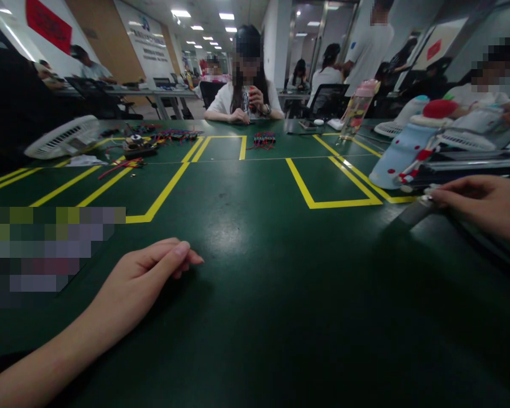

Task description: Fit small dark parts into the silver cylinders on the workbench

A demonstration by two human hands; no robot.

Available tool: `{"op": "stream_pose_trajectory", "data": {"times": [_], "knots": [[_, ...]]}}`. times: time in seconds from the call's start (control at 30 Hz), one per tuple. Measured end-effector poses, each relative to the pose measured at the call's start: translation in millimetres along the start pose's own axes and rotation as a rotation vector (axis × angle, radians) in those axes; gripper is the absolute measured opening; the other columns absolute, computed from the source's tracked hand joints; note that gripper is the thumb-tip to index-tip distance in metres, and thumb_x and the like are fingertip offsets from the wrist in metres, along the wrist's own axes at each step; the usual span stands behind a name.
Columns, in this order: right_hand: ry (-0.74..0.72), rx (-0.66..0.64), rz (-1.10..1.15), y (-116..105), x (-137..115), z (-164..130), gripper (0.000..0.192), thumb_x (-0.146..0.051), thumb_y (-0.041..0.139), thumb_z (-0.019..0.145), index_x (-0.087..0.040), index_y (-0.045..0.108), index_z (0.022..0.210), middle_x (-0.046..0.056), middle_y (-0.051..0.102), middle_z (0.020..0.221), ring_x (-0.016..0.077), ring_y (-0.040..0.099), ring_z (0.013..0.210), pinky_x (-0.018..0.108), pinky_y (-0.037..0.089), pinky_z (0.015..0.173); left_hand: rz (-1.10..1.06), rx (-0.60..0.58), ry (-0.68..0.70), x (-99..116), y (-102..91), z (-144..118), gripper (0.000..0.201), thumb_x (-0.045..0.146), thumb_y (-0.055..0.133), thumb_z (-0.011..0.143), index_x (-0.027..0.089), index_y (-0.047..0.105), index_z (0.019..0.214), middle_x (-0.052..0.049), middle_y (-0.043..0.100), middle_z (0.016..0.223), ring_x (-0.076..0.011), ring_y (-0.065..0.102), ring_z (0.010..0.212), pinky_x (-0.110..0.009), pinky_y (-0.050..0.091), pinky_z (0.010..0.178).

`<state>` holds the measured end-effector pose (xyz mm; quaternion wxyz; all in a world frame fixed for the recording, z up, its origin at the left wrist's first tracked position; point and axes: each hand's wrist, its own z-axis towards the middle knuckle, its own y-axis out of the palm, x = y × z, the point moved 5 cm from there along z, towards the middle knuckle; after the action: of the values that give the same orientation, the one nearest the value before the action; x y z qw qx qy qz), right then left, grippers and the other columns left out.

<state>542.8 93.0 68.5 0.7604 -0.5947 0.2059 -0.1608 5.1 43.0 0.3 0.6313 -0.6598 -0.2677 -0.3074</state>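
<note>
L hand [157, 265] sitting at 8 o'clock, grey pc [415, 213] being held at 3 by R hand [487, 199].
L grip: thumb pressing on curled fingers over green surface [263, 317]; blue bottle [394, 156] standing approx 2 o'clock, just beyond pc; R grip pinching its metal end.

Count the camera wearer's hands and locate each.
2: the left hand left of centre, over the green table; the right hand at the right edge, pinching a small, blurred grey object near the blue bottle.

Bottles [391, 154] stand on the table [246, 317] beyond the right grip [484, 198].
</note>
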Motion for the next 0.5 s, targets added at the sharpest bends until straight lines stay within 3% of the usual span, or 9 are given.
{"op": "stream_pose_trajectory", "data": {"times": [0.5], "knots": [[-0.089, -0.057, 0.041, -0.6, -6.4, -6.4, 0.036, -0.046, 0.063, 0.08, -0.018, 0.072, 0.1, 0.01, 0.07, 0.092, 0.0165, 0.059, 0.077, 0.031, 0.037, 0.07, 0.003, -0.02, -0.013, 13.4, 1.1, -2.4, 0.043, 0.052, 0.043, 0.091, 0.022, 0.071, 0.078, 0.0, 0.064, 0.076, -0.0175, 0.056, 0.074, -0.026, 0.042, 0.07]]}}
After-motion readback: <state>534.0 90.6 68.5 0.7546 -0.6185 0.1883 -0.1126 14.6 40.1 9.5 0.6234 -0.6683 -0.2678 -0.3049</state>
